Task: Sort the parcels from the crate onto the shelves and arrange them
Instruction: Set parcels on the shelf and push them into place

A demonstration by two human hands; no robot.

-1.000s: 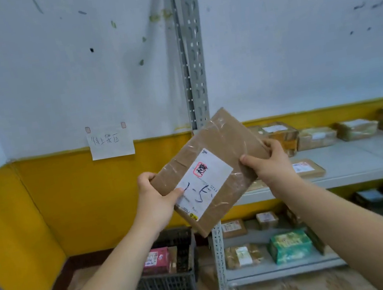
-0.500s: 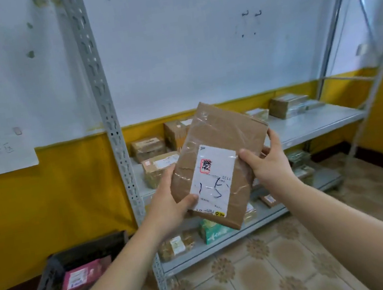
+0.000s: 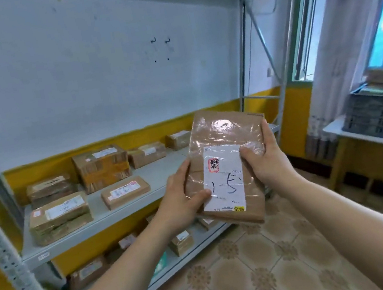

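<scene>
I hold a flat brown parcel (image 3: pixel 224 139) upright in front of me, wrapped in clear tape, with a white label marked "1-5". My left hand (image 3: pixel 181 196) grips its lower left edge, thumb on the label. My right hand (image 3: pixel 265 155) grips its right edge. Behind it stands a grey metal shelf unit (image 3: pixel 164 171). Several brown parcels lie on the middle shelf, among them a big taped box (image 3: pixel 102 166) and a flat one (image 3: pixel 125 191). More parcels sit on the lower shelf (image 3: pixel 200 241).
A perforated shelf post (image 3: pixel 5 259) rises at the left. At the right, a dark plastic crate (image 3: pixel 379 115) sits on a white table by a curtained window. Patterned floor tiles (image 3: pixel 255 267) lie below.
The view has swung right along the shelves; the floor crate at the left has left the view. The parcel has turned more upright in both hands.
</scene>
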